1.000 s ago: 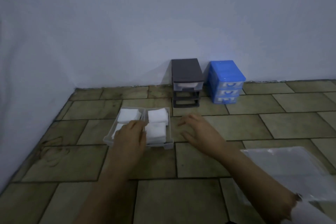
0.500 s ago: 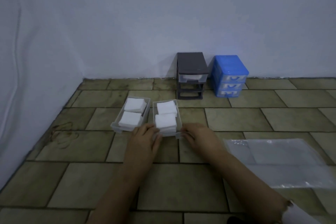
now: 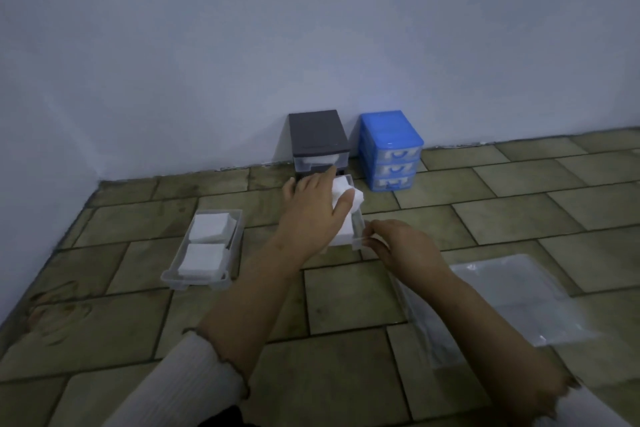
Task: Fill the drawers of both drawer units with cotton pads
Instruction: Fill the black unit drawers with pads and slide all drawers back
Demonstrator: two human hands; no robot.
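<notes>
A grey drawer unit [image 3: 318, 139] and a blue drawer unit [image 3: 390, 149] stand against the wall. A clear drawer [image 3: 357, 227] full of white cotton pads [image 3: 348, 196] is lifted just in front of the grey unit, its far end near the empty slots. My left hand [image 3: 313, 215] lies flat on top of the pads, fingers straight. My right hand [image 3: 398, 241] pinches the drawer's near front edge. A second clear drawer [image 3: 201, 279] with two stacks of pads lies on the floor to the left.
A clear plastic bag [image 3: 502, 298] lies on the tiled floor at the right. A white wall rises behind the units and along the left side. The blue unit's three drawers are closed.
Both hands have carried the right-hand drawer of pads away from the other drawer and forward to the grey unit. My left hand has moved onto the top of the pads.
</notes>
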